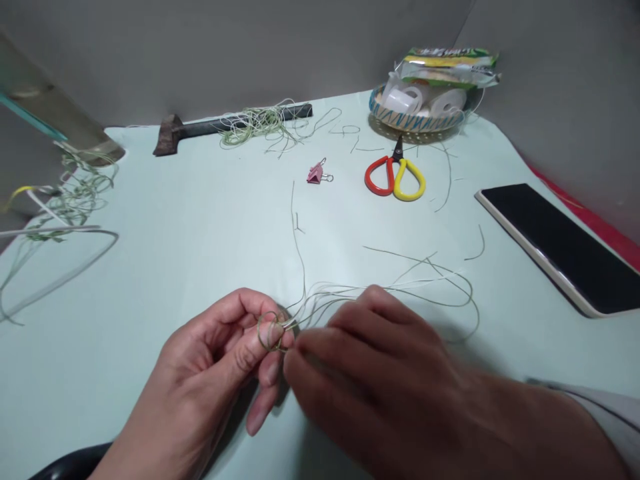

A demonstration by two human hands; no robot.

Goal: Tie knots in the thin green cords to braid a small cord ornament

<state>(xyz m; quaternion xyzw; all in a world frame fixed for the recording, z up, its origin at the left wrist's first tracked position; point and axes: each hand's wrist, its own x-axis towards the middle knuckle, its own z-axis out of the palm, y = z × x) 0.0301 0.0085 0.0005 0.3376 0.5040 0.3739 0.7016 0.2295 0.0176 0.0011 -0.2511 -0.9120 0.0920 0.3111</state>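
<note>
My left hand point(210, 373) pinches a small coiled loop of thin green-white fibre strands point(270, 331) between thumb and forefinger, low in the middle of the view. My right hand point(380, 380) is beside it with fingers bent toward the same coil, its fingertips pinching at the strands. The loose ends of the strands point(430, 283) trail right and up across the pale green table point(190, 227).
Red-and-yellow scissors point(395, 177), a pink binder clip point(316, 173), a woven basket point(417, 119) with tape rolls and a packet, a phone point(560, 243) at right, a dark tool point(225, 125) under a fibre tangle at back, more fibre bundles point(65, 200) at left.
</note>
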